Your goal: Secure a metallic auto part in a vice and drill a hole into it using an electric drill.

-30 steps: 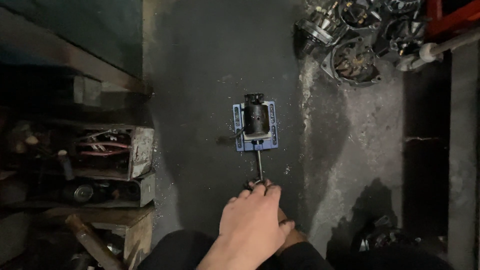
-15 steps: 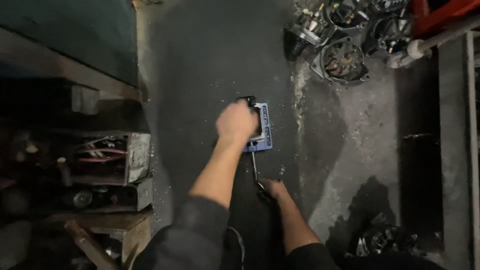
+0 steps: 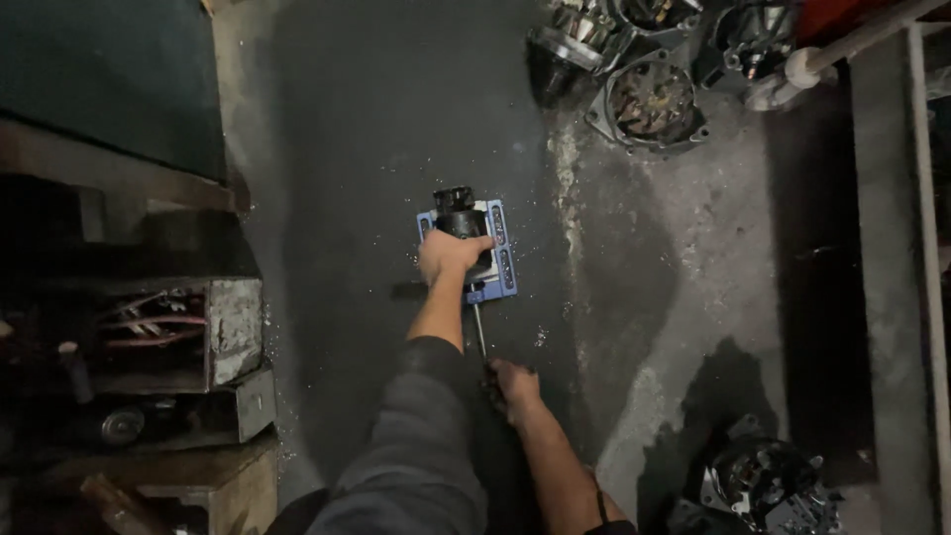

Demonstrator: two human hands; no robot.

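A small blue vise (image 3: pixel 503 260) sits on the dark concrete floor with a black cylindrical part (image 3: pixel 456 203) clamped in it. My left hand (image 3: pixel 451 253), in a dark sleeve, rests over the near side of the black part and the vise top, fingers curled on it. A thin metal screw rod (image 3: pixel 478 327) runs from the vise toward me. My right hand (image 3: pixel 513 384) is closed around the rod's near end, which it hides.
Several round metal motor housings (image 3: pixel 649 99) lie at the top right beside a white pipe (image 3: pixel 852 45). Another metal motor part (image 3: pixel 763 481) sits at the bottom right. Wooden shelves and a box with wires (image 3: pixel 178 337) line the left side.
One second ago only one hand showed, on the rod's end. My left hand has since reached forward and settled on the black part in the vise. My right hand stays on the rod.
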